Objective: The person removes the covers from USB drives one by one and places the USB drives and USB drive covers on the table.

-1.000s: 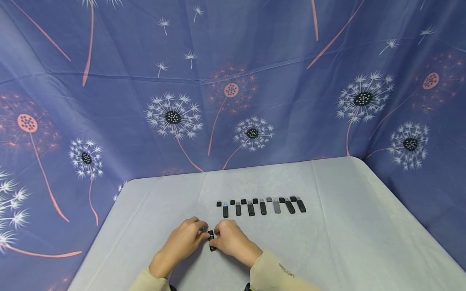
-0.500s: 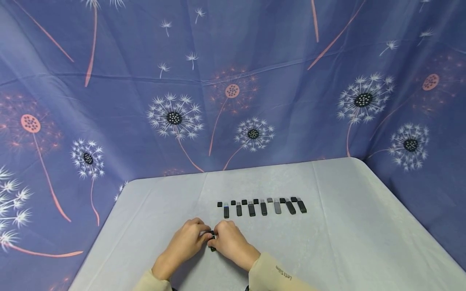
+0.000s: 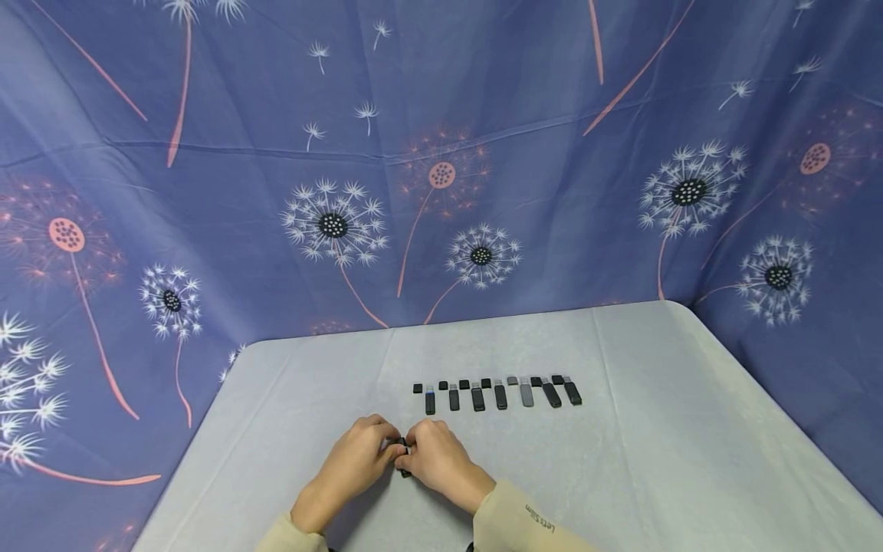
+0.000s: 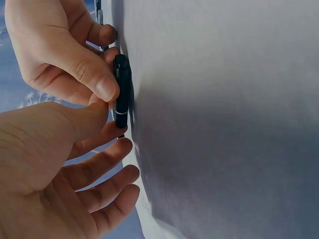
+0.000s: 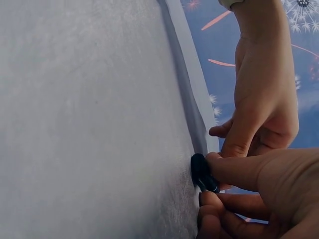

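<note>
A black USB flash drive is held low over the white-covered table, mostly covered by fingers in the head view. My left hand pinches its far end between thumb and index finger. My right hand grips the nearer body from the other side. The left wrist view shows the drive lengthwise, with a thin pale line across it near the left fingertips. From the right wrist, its rounded dark end shows beside the right thumb. Whether the cap sits fully against the body cannot be made out.
Beyond the hands lies a row of several uncapped USB flash drives, mostly black, one grey. Small loose caps lie at their upper left. A patterned blue cloth hangs behind the table.
The left fingers have closed in over the drive, hiding more of it than a second ago. Both hands stay in nearly the same place. The head view has shifted slightly.
</note>
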`<move>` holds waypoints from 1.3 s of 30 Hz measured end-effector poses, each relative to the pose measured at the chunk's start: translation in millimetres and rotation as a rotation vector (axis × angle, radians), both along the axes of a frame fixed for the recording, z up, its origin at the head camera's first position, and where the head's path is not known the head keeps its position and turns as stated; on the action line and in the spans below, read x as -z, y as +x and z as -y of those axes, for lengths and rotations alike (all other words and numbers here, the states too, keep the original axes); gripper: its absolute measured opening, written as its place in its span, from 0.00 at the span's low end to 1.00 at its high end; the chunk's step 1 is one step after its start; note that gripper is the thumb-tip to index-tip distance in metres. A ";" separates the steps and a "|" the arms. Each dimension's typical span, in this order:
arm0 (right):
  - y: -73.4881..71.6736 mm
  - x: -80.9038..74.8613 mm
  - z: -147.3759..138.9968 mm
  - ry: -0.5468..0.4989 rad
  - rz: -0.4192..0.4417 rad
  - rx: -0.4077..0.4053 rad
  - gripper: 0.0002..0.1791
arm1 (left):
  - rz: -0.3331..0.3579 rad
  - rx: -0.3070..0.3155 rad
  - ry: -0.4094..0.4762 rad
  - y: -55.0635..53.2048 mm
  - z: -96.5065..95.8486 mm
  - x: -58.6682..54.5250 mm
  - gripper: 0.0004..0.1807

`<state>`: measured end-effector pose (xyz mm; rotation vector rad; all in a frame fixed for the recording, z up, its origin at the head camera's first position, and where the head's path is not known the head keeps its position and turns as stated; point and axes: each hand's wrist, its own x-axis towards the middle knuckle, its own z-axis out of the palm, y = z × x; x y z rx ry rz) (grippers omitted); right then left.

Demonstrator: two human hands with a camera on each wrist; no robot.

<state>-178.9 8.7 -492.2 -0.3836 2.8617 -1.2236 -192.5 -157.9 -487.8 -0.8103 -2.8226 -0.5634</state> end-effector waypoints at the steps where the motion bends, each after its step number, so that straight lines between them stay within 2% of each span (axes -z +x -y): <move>1: 0.0 -0.1 0.1 -0.001 0.004 0.000 0.19 | 0.000 0.002 0.001 0.2 0.3 0.3 0.05; 11: -1.2 -1.0 3.9 -0.013 0.043 0.005 0.19 | 0.004 0.007 0.006 1.2 3.1 2.1 0.05; 19: -3.0 -2.4 5.8 -0.054 0.102 0.013 0.24 | 0.044 0.014 0.013 -1.1 4.3 2.0 0.06; 28: -2.8 0.6 5.9 -0.076 0.059 -0.001 0.27 | 0.042 0.019 0.006 -2.9 5.6 2.9 0.08; 31: -2.0 0.7 4.4 -0.089 0.059 -0.018 0.24 | 0.012 0.040 0.001 -3.1 6.1 2.9 0.07; 35: -0.1 -2.9 0.5 -0.122 0.058 -0.054 0.16 | -0.031 0.076 0.010 -2.1 6.7 0.3 0.06; 39: 2.6 -9.7 -5.1 -0.192 0.064 -0.082 0.06 | 0.022 0.079 0.072 -0.2 6.4 -6.1 0.06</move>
